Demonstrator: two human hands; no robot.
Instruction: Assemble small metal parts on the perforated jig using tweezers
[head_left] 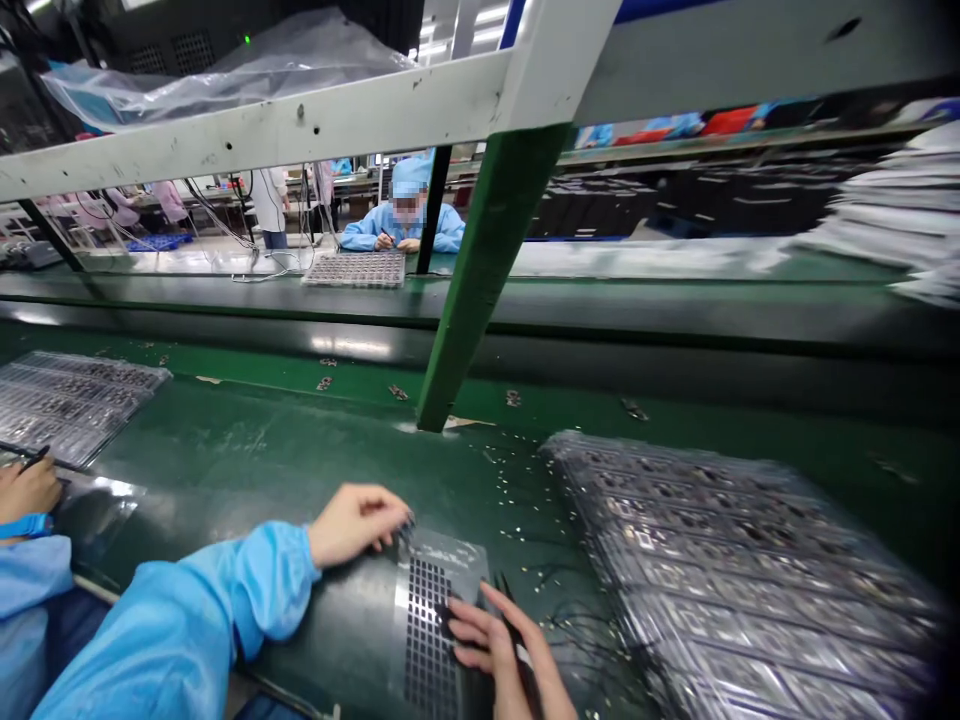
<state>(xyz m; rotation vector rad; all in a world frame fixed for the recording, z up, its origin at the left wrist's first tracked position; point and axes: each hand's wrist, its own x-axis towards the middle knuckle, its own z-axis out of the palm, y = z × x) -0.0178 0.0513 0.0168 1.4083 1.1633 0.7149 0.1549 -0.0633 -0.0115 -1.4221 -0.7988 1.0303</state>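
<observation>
My left hand is closed, thumb and fingers pinching a small dark part above the top edge of a clear sheet. That sheet lies on the green table and bears rows of small black squares. Over its right side, my right hand holds dark tweezers between thumb and fingers, with the tips pointing up and away. Small bright pieces and thin dark wires are scattered to the right of the sheet.
Stacked clear trays of metal parts fill the right side; another tray stands at left. A green post rises mid-table. At left is a neighbour's hand; a person in blue sits across. Small parts dot the green strip.
</observation>
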